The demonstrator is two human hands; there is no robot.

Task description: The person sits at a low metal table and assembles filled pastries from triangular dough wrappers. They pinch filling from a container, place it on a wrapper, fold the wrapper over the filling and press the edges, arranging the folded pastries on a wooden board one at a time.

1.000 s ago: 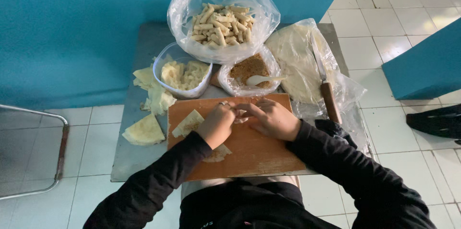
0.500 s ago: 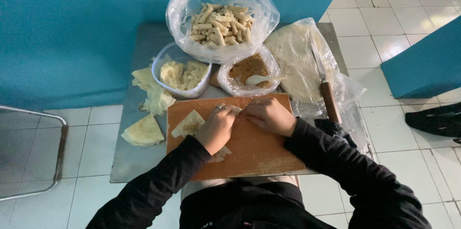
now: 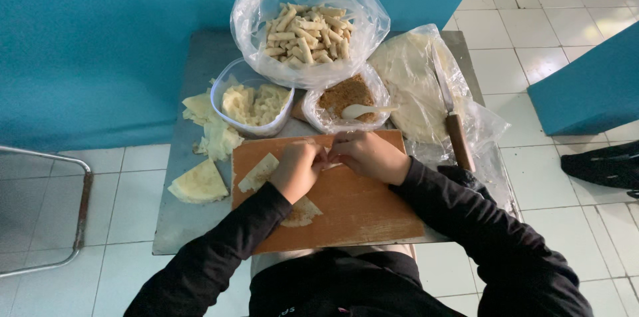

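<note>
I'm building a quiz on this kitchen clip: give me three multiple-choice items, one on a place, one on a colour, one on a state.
1. Where does the knife lie?
A. on the plastic-wrapped wrapper stack
B. on the cutting board
C. in the bowl

2. What colour is the wall?
A. white
B. teal blue
C. red

3. How are the left hand and right hand?
A. apart, idle
B. together over the wooden cutting board
C. gripping the knife

Answers: 1 A, the blade rests on the plastic. 2 B, blue behind the table. 3 B, fingers meet above the board.
</note>
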